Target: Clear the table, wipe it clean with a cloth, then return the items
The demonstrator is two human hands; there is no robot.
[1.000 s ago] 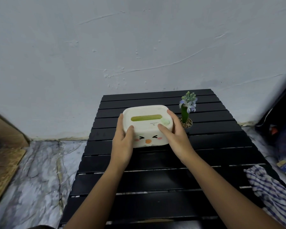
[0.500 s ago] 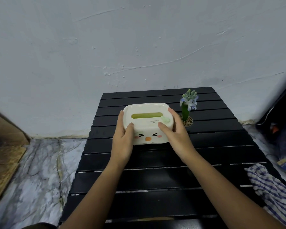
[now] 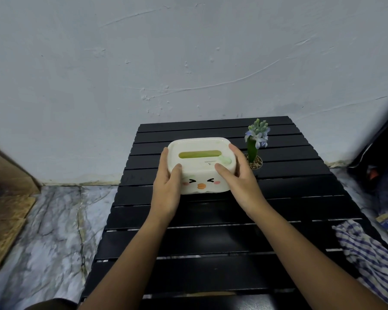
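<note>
A cream tissue box (image 3: 201,163) with a cartoon face and a green slot on top sits on the far half of the black slatted table (image 3: 222,233). My left hand (image 3: 167,186) grips its left end and my right hand (image 3: 241,182) grips its right end, thumbs on the lid. Just right of the box stands a small potted plant (image 3: 255,144) with pale blue flowers, close to my right fingers. A blue-and-white striped cloth (image 3: 372,258) lies crumpled at the table's near right edge.
A grey plaster wall (image 3: 188,63) rises directly behind the table. Marbled floor (image 3: 47,238) lies to the left, with a wooden board (image 3: 2,211) at the far left. Dark bags and clutter (image 3: 381,171) sit on the right.
Both hands keep the same grip on the tissue box. The box and hands sit slightly higher and farther back in view than a second ago; the plant and cloth stay put.
</note>
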